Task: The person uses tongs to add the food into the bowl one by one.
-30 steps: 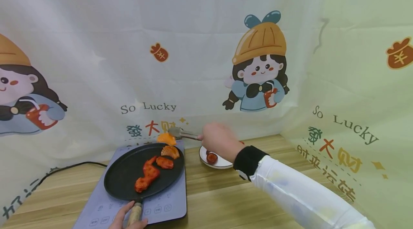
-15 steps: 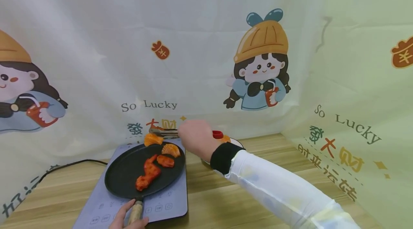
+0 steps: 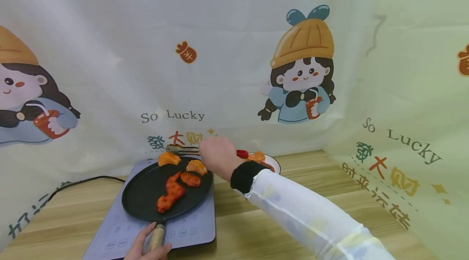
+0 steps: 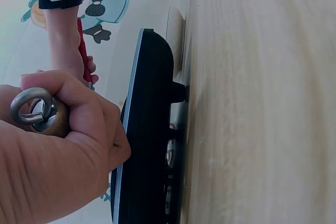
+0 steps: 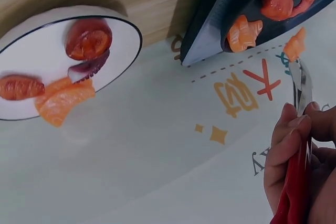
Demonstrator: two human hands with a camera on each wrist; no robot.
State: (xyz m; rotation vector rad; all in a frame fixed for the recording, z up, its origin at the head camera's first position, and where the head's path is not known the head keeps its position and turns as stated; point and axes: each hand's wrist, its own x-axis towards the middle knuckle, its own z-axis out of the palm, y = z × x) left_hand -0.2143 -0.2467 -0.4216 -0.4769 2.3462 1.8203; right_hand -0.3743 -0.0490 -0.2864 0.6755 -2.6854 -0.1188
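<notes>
My left hand (image 3: 144, 247) grips the wooden handle (image 3: 156, 237) of a round black frying pan (image 3: 141, 195); a metal ring at the handle's end shows in the left wrist view. In my right hand (image 3: 218, 153) are metal tongs (image 3: 187, 151) with a red grip. Their tips pinch an orange salmon slice (image 5: 295, 44) at the pan's far rim; I cannot tell whether it touches the pan. Inside the pan lie a red chicken wing (image 3: 171, 195), a smaller reddish meat piece (image 3: 190, 179) and another salmon slice (image 3: 196, 167).
Under the pan is a flat induction cooker (image 3: 199, 227), its black cable (image 3: 88, 179) running left. A white dark-rimmed plate (image 5: 31, 51) to the right bears salmon, an octopus tentacle and other reddish pieces. Printed cloth (image 3: 227, 68) hangs behind the wooden table (image 3: 249, 231).
My right hand has moved left with the tongs, bringing the salmon slice along the pan's far rim, and slowed lately. My left hand stays on the handle.
</notes>
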